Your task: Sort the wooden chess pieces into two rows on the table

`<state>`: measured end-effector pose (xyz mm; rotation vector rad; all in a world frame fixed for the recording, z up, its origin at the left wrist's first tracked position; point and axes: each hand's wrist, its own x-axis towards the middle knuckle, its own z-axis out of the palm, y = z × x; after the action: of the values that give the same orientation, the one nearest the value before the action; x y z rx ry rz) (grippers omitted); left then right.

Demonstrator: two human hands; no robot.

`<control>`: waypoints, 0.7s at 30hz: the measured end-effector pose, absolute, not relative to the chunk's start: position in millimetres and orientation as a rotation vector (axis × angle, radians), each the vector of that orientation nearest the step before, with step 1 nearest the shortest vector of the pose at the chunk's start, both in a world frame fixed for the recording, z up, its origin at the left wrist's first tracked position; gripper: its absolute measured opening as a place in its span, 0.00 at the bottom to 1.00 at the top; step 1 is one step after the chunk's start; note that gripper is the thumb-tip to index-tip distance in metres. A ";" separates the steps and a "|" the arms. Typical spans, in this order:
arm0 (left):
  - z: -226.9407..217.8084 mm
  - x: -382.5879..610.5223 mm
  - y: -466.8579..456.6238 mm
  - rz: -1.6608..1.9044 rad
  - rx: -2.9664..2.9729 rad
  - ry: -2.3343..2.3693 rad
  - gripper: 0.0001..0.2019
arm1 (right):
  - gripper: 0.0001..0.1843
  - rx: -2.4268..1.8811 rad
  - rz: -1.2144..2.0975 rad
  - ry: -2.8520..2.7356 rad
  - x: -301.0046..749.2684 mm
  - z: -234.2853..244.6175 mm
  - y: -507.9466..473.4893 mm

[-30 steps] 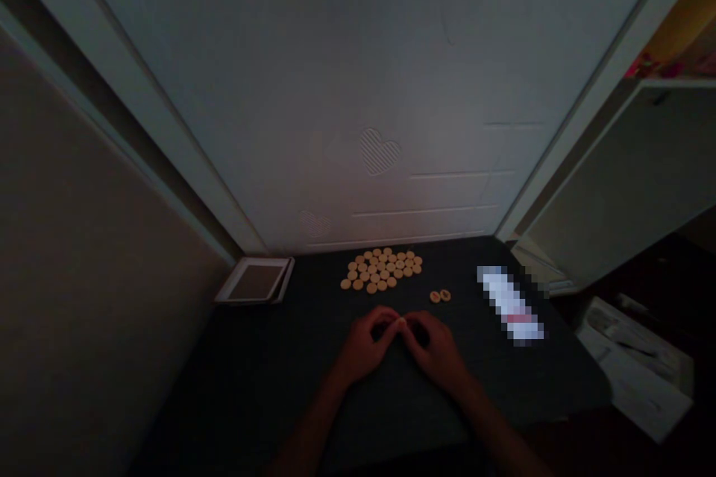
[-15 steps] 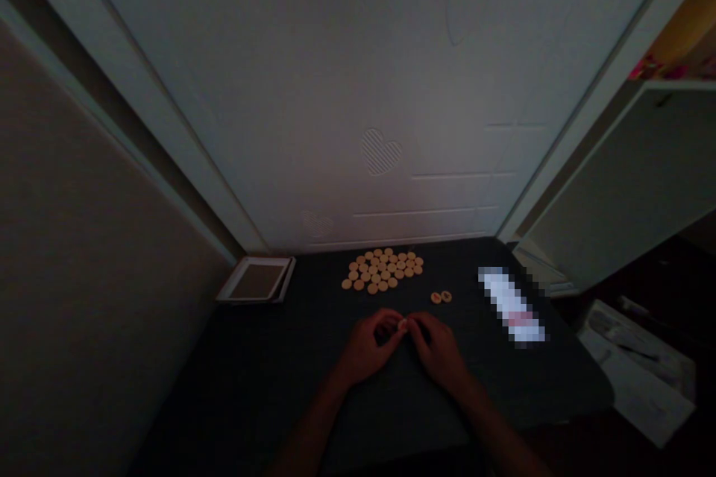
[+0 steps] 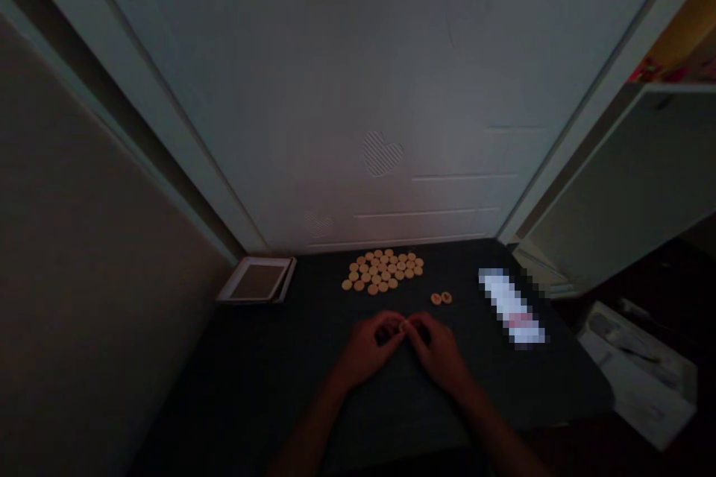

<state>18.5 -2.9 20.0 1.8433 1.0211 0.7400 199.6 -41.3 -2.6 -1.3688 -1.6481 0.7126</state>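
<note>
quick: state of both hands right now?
Left hand: fingers curled, tips meeting the right's; any hold cannot be told.
Right hand: curled likewise; too dim to tell.

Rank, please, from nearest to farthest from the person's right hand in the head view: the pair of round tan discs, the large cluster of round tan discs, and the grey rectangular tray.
1. pair of round tan discs, just beyond the right hand.
2. large cluster of round tan discs, back by the wall.
3. grey rectangular tray, far left corner.
</note>
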 end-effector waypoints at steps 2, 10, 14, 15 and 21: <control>20.6 18.4 -2.7 0.736 1.849 1.021 0.11 | 0.09 -1.381 0.714 -1.656 199.9 -3.1 -41.6; 24.0 19.3 -3.1 0.722 1.855 1.033 0.13 | 0.11 -1.368 0.681 -1.686 201.5 -2.5 -41.0; 22.8 19.6 -3.2 0.727 1.835 1.014 0.13 | 0.12 -1.361 0.672 -1.702 203.1 -5.2 -39.8; 21.7 19.6 -3.1 0.731 1.829 1.012 0.13 | 0.12 -1.358 0.670 -1.705 203.4 -6.2 -39.5; 15.4 19.0 -2.2 0.752 1.823 1.024 0.13 | 0.12 -1.363 0.657 -1.709 202.6 -7.8 -39.5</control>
<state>19.0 -2.2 15.4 1.8225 1.0240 0.7518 202.6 -39.5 -7.8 -1.3627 -1.7089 0.6569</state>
